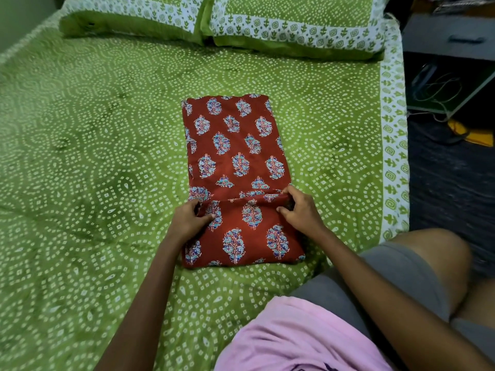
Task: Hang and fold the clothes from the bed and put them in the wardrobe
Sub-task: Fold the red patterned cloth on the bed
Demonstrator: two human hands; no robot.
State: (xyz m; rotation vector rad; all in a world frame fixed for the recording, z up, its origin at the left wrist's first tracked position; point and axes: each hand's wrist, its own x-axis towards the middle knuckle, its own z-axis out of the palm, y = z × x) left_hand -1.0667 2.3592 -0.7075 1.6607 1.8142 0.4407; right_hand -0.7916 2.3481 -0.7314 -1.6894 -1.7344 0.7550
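A red printed garment point(235, 156) with blue and white floral motifs lies as a long narrow strip in the middle of the bed point(93, 156). Its near end is folded over onto itself. My left hand point(188, 219) pinches the left corner of that folded edge, thumb on top. My right hand point(298, 207) grips the right corner of the same edge, fingers curled under the cloth. Both hands sit at the fold line, about level with each other. The wardrobe is not in view.
Two green and white pillows point(214, 20) lie at the head of the bed. My knee in grey shorts point(401, 266) rests at the bed's right edge. On the right, a dark cabinet point(450, 36) and a board with cables point(442, 89) stand by the dark floor.
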